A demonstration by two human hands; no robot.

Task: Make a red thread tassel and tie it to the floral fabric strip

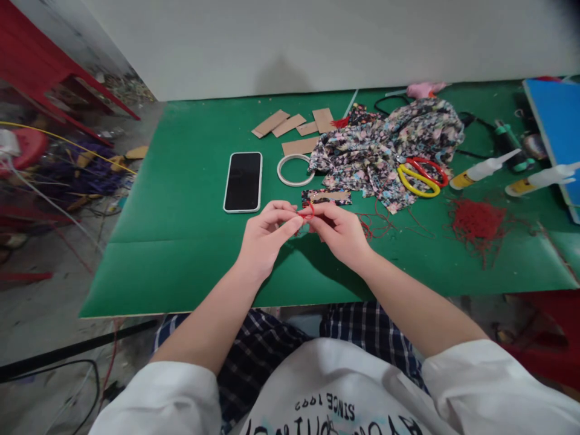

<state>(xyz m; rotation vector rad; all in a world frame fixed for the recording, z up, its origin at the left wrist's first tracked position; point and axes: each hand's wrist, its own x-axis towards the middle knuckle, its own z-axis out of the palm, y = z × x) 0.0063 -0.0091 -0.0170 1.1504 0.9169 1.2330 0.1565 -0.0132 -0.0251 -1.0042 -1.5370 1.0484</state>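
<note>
Both hands meet above the green table, fingertips close together. A loop of red cord [310,211] shows between them. My left hand [268,237] pinches the cord from the left, and my right hand [339,232] pinches it from the right. Just beyond the fingertips lies a small floral fabric strip with cardboard on it [342,197]. Loose red threads [378,226] trail on the table to the right of my right hand. Behind the hands sits a white tape roll [280,171], with a phone [243,181] to its left.
Green table [181,266] holds cardboard pieces [272,123], floral fabric [385,139], scissors with red and yellow handles [419,181], two glue bottles [480,172], a red thread pile [478,223] and a blue board [555,127]. A pale wall [317,42] stands behind.
</note>
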